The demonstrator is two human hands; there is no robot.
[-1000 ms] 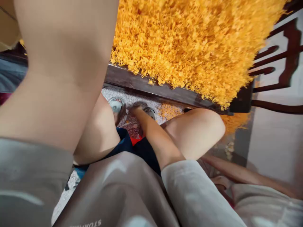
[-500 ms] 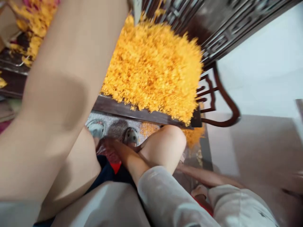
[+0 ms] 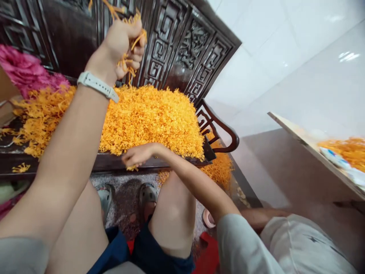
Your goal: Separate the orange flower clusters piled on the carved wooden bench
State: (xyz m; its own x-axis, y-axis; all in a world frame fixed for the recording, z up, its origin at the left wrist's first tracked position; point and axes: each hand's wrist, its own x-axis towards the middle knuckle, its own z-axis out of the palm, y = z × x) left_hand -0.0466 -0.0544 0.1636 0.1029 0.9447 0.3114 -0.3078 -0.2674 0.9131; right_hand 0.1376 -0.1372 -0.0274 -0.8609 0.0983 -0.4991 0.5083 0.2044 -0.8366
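My left hand (image 3: 128, 47), a pale watch on its wrist, is raised in front of the carved wooden backrest. Its fingers are curled around several orange stringy, flower-like pieces (image 3: 138, 40), whose strands poke out between them. Below it, a thick heap of the same orange pieces (image 3: 154, 118) covers the dark wooden bench seat. My right hand (image 3: 138, 156) is at the seat's front edge, palm down with fingers bent. A small yellow-orange piece (image 3: 132, 168) shows beneath those fingers, pinched in them. The fingertips are partly hidden.
Bright pink material (image 3: 31, 72) lies at the left end of the bench. More orange pieces (image 3: 218, 169) lie on the floor beside the curved armrest (image 3: 232, 139). Another person's light clothing (image 3: 302, 239) is at lower right, near a board (image 3: 310, 146) bearing orange pieces.
My left arm has swung so its hand, with orange pieces, now shows before the backrest. My right hand has risen from between my knees to the bench edge. The view has shifted.
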